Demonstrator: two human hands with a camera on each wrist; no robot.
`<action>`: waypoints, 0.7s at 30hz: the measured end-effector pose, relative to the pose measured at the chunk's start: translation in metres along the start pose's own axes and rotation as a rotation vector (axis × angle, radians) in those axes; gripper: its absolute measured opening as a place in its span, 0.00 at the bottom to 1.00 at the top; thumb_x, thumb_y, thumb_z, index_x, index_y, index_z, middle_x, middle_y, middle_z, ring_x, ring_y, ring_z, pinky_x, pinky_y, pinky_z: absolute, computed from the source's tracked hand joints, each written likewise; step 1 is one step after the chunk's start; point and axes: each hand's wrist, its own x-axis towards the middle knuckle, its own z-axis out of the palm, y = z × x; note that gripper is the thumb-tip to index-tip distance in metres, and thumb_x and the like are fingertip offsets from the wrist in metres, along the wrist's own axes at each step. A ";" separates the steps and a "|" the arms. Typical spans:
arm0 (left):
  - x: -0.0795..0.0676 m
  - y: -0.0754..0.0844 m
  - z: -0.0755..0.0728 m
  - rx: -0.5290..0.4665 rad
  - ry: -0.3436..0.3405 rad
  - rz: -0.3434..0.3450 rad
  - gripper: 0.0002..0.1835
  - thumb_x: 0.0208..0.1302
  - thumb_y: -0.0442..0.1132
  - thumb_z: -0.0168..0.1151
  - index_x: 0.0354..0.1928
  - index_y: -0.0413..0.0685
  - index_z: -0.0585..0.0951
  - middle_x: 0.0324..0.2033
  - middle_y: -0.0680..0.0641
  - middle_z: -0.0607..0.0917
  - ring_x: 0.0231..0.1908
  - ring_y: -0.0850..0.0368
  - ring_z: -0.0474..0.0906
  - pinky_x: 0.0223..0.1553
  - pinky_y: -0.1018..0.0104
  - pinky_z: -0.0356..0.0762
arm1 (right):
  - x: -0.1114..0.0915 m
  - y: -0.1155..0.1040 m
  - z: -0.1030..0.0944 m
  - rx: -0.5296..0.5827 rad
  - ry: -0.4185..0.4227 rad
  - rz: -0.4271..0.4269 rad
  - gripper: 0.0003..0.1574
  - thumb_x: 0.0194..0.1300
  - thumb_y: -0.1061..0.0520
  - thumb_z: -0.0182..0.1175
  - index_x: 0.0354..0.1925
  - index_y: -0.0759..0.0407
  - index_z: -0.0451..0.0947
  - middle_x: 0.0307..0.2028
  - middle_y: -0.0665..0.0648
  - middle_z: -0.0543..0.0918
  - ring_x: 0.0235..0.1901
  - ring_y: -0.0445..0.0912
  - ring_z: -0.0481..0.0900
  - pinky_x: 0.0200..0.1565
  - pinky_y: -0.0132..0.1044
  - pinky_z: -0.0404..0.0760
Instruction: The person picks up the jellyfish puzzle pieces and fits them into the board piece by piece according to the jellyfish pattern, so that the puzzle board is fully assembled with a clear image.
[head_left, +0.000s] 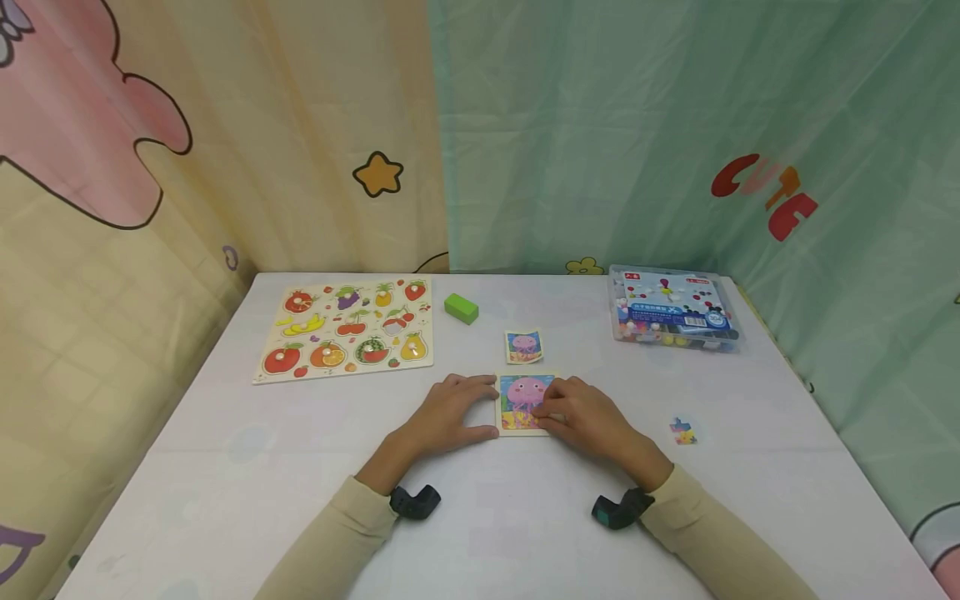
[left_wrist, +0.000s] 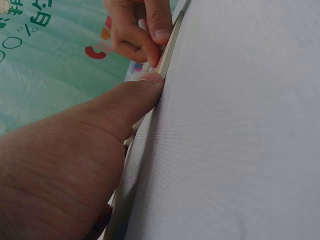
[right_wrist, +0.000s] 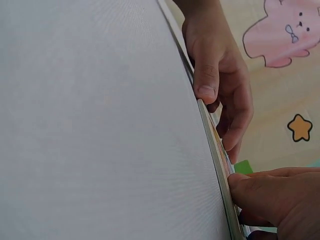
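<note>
A small square jigsaw puzzle (head_left: pixel 517 400) with a pink jellyfish picture lies flat on the white table in the head view. My left hand (head_left: pixel 448 414) rests along its left side, thumb at the near corner and fingertips at the far one. Over the right half, my right hand (head_left: pixel 588 419) has its thumb and forefinger brought together on a puzzle piece, mostly hidden beneath them. The left wrist view shows my left thumb (left_wrist: pixel 145 82) against the board's edge. From the right wrist view, the puzzle's board edge (right_wrist: pixel 216 147) appears thin between both hands.
One loose puzzle piece (head_left: pixel 682 431) lies to the right. Beyond the board is a small jellyfish picture card (head_left: pixel 523 347). A green block (head_left: pixel 461 308) and a fruit peg board (head_left: pixel 345 329) stand further left, and a clear plastic box (head_left: pixel 672 308) is at the back right.
</note>
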 end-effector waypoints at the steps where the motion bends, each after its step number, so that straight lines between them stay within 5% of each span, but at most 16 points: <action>1: 0.000 0.000 0.000 0.002 -0.001 -0.002 0.32 0.63 0.61 0.67 0.65 0.56 0.77 0.72 0.55 0.68 0.64 0.52 0.67 0.60 0.51 0.66 | 0.000 0.001 0.000 0.008 -0.002 -0.002 0.09 0.63 0.53 0.73 0.42 0.50 0.91 0.40 0.49 0.82 0.39 0.44 0.74 0.38 0.37 0.76; 14: 0.003 -0.002 0.001 -0.011 0.009 0.020 0.31 0.64 0.62 0.66 0.65 0.57 0.77 0.72 0.54 0.69 0.63 0.52 0.67 0.59 0.51 0.66 | -0.011 0.018 -0.019 0.308 -0.128 0.067 0.21 0.68 0.56 0.67 0.59 0.53 0.80 0.52 0.48 0.80 0.53 0.45 0.75 0.56 0.48 0.75; 21: 0.000 -0.003 0.004 -0.007 -0.011 -0.009 0.32 0.64 0.62 0.66 0.66 0.58 0.77 0.73 0.56 0.68 0.64 0.53 0.66 0.60 0.52 0.66 | -0.045 0.033 -0.040 0.276 -0.159 0.116 0.26 0.67 0.55 0.68 0.62 0.57 0.78 0.54 0.52 0.80 0.55 0.48 0.75 0.56 0.50 0.75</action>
